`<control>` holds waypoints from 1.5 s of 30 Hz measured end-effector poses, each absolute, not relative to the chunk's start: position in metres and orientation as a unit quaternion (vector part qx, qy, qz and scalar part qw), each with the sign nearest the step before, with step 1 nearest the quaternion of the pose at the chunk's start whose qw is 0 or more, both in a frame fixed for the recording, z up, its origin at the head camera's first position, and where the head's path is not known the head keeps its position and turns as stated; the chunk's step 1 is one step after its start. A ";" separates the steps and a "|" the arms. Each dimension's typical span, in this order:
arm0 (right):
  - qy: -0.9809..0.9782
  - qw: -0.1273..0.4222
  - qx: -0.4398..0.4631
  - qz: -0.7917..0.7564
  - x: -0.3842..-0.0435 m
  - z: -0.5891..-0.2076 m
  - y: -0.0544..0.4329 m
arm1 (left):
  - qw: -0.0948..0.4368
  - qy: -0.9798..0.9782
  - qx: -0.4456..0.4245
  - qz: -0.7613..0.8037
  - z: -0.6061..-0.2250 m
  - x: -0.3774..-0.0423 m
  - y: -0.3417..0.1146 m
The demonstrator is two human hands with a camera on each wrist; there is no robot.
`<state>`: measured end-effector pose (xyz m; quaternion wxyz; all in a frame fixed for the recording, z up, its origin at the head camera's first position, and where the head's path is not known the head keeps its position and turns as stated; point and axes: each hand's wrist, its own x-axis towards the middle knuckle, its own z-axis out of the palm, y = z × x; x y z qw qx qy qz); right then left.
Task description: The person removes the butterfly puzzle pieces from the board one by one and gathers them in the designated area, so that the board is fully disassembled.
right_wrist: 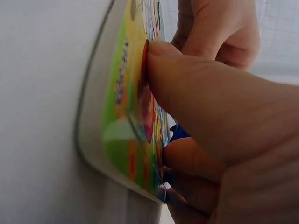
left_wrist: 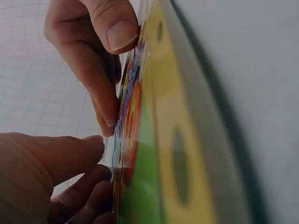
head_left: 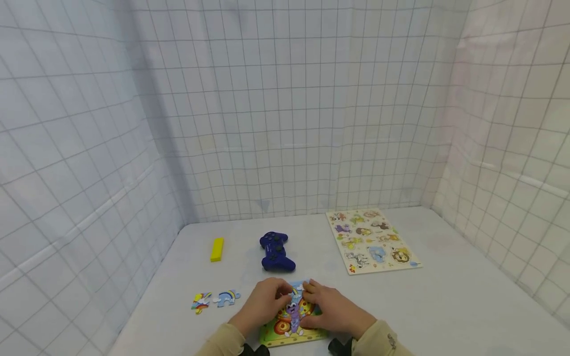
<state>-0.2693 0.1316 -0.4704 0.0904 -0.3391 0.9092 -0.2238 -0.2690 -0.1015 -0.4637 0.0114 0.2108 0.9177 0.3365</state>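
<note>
A puzzle board [head_left: 270,338] with a purple-bodied butterfly picture lies at the near middle of the table. My left hand [head_left: 263,304] bends over its left half, fingertips and thumb [left_wrist: 70,151] right at the picture, with a gap between index and thumb in the head view. Across the right half spreads my right hand [head_left: 334,309]. Its thumb [right_wrist: 187,79] presses on a red-edged part of the picture, and its other fingers touch the board farther up. To the left lie two loose puzzle pieces, one with yellow and red [head_left: 202,300], one with a rainbow [head_left: 228,297].
A dark blue game controller [head_left: 276,252] lies just beyond the butterfly board. Farther left is a yellow block [head_left: 216,249]. An animal picture board [head_left: 362,242] lies at the back right. White gridded cloth walls [head_left: 285,109] enclose the table on three sides.
</note>
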 end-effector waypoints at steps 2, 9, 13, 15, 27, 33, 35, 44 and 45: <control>0.908 0.079 -0.345 -0.225 -0.270 -0.471 0.132 | 0.008 0.922 0.207 0.327 -0.465 -0.270 -0.096; 0.917 0.022 -0.339 -0.211 -0.271 -0.468 0.135 | -0.040 0.933 0.177 0.312 -0.475 -0.269 -0.089; 0.926 0.028 -0.321 -0.198 -0.271 -0.463 0.137 | -0.040 0.934 0.171 0.311 -0.475 -0.269 -0.087; 0.928 0.033 -0.313 -0.199 -0.270 -0.462 0.138 | -0.036 0.936 0.164 0.311 -0.475 -0.269 -0.086; 0.941 0.017 -0.263 -0.214 -0.272 -0.471 0.138 | -0.028 0.948 0.113 0.296 -0.479 -0.271 -0.075; 0.942 0.018 -0.275 -0.193 -0.274 -0.472 0.138 | -0.042 0.954 0.106 0.278 -0.477 -0.271 -0.072; 0.944 0.013 -0.279 -0.173 -0.274 -0.473 0.138 | -0.044 0.955 0.103 0.275 -0.476 -0.271 -0.071; 0.948 0.004 -0.286 -0.141 -0.273 -0.476 0.137 | -0.041 0.955 0.101 0.276 -0.477 -0.270 -0.071; 0.948 0.006 -0.286 -0.142 -0.273 -0.476 0.137 | -0.040 0.955 0.102 0.277 -0.477 -0.270 -0.072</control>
